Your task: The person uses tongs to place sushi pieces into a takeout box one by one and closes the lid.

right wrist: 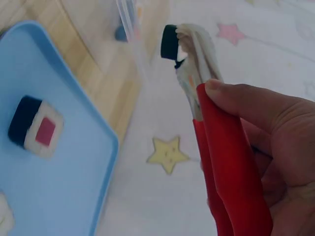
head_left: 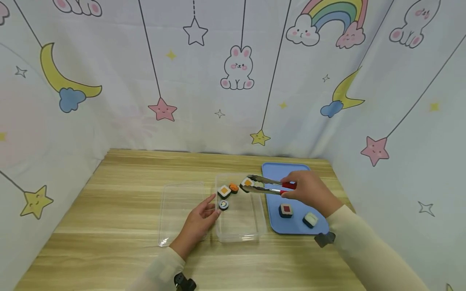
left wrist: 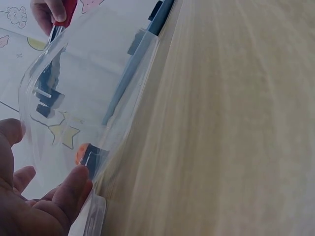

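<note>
My right hand (head_left: 309, 190) grips red-handled metal tongs (head_left: 267, 185), which clamp a toy sushi roll with an orange centre (head_left: 247, 184) over the clear plastic box (head_left: 251, 232). In the right wrist view the tongs (right wrist: 216, 147) pinch that dark-wrapped roll (right wrist: 170, 42). Inside the box lie a square roll (head_left: 224, 191), an orange piece (head_left: 234, 188) and a small round roll (head_left: 223, 205). My left hand (head_left: 198, 220) rests with straight fingers against the box's left wall; its fingers (left wrist: 74, 189) touch the clear wall.
A blue tray (head_left: 276, 171) to the right holds a red-centred roll (head_left: 286, 210) and a pale piece (head_left: 310, 220). A clear lid (head_left: 178, 214) lies left of the box. Cartoon-printed cloth walls enclose the wooden table (head_left: 109, 194) on three sides.
</note>
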A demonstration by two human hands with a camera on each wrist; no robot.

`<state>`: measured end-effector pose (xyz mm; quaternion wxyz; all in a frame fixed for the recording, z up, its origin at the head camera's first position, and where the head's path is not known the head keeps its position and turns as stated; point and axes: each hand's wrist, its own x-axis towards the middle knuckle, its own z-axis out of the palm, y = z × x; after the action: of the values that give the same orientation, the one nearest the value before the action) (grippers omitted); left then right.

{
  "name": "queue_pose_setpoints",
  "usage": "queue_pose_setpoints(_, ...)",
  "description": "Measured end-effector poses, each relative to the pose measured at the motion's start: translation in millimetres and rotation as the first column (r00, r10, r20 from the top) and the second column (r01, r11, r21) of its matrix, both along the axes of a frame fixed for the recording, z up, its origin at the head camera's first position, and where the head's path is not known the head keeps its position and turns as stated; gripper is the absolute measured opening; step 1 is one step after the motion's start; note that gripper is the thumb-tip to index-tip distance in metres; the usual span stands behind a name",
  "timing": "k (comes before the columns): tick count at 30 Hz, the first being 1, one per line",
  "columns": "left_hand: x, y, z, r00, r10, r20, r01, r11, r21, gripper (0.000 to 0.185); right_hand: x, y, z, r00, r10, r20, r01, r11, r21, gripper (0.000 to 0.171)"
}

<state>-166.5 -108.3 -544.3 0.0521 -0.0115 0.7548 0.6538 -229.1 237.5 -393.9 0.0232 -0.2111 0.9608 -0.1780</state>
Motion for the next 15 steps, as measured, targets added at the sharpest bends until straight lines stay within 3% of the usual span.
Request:
queue_pose_setpoints(8,0.9,1,1.1,1.0,-0.001,-0.01,0.001,1.0,0.004,0.061,-6.3,-38,-7.0,0.993,0.122,0.002,-0.121,0.986,0.117,0.036)
queue_pose_setpoints(15,-0.2,1,-0.6,1.0,0.001,-0.013,-0.001,1.0,0.003,0.06,-10.5,-54,-14.5,0.991,0.127,0.043,-0.132,0.978,0.161,0.032)
